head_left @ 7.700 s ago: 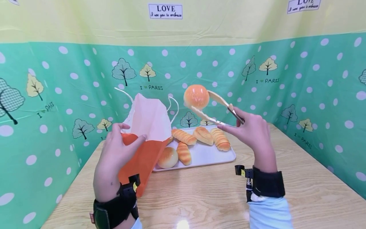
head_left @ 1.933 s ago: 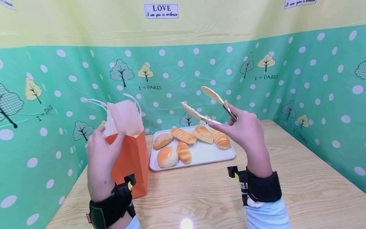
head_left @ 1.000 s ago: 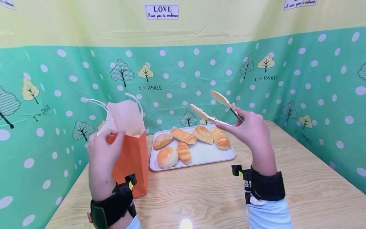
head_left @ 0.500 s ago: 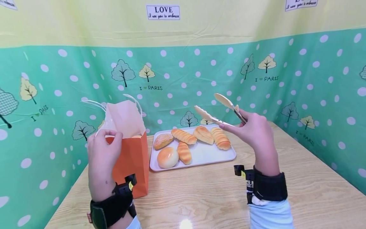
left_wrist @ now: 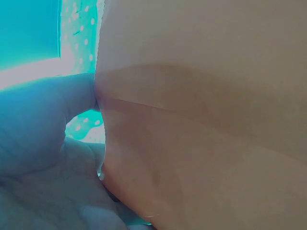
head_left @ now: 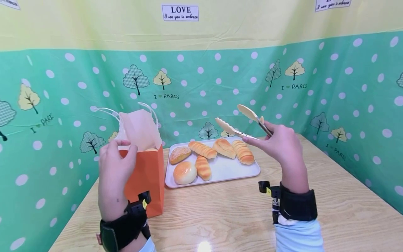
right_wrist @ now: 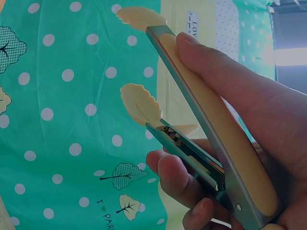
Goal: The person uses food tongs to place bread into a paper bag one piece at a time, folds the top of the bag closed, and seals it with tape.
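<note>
An orange paper bag (head_left: pixel 145 178) with a pale inside and white cord handles stands upright on the table at the left. My left hand (head_left: pixel 116 168) is at its near top rim, pinching the paper between thumb and fingers; the left wrist view is mostly filled by the bag's wall (left_wrist: pixel 201 120). My right hand (head_left: pixel 280 143) grips a pair of food tongs (head_left: pixel 233 131) by the handles, above the tray's right side. The cream tips of the tongs (right_wrist: pixel 141 103) are spread, with nothing between them. A sliver of something light brown shows inside the bag's mouth.
A white tray (head_left: pixel 230 171) lies right of the bag. It bears a round bun (head_left: pixel 185 173), a sesame-topped bread (head_left: pixel 180 155), a small striped roll (head_left: pixel 203 168) and several longer rolls along the back. A printed green and yellow cloth (head_left: pixel 201 80) hangs behind and at both sides.
Earlier the tongs held a round bun and the bag leaned over the tray; now the tongs hold nothing and the bag stands upright. Lately the tongs shifted right and my left fingers drew together.
</note>
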Demonstrator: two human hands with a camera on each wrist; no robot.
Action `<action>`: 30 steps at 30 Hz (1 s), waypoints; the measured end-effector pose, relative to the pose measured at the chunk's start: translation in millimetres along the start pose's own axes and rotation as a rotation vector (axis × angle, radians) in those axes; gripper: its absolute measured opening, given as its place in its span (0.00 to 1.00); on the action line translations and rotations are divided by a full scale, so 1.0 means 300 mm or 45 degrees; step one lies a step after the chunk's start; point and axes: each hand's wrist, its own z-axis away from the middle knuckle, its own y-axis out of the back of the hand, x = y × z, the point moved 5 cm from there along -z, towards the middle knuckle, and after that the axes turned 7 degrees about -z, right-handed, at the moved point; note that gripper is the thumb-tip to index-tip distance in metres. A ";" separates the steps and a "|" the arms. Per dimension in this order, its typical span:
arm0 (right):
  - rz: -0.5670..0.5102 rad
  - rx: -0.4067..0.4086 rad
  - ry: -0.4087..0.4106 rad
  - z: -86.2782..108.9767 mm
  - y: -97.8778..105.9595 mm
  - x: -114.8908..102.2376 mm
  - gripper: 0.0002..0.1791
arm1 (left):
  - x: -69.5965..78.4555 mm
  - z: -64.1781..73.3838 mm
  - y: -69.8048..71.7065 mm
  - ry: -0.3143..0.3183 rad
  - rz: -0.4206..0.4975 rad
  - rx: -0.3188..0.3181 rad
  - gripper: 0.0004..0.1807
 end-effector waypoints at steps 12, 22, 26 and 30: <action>0.019 -0.026 -0.003 0.000 -0.002 0.004 0.58 | 0.003 -0.001 -0.005 -0.044 -0.018 -0.021 0.25; 0.044 -0.054 -0.021 -0.003 -0.004 0.009 0.58 | 0.007 -0.001 -0.005 -0.070 -0.021 -0.025 0.25; 0.049 -0.071 -0.038 -0.005 -0.005 0.015 0.58 | 0.009 0.001 -0.007 -0.065 -0.021 -0.031 0.26; 0.050 -0.073 -0.048 -0.006 -0.006 0.023 0.59 | 0.011 0.001 -0.007 -0.056 -0.023 -0.037 0.26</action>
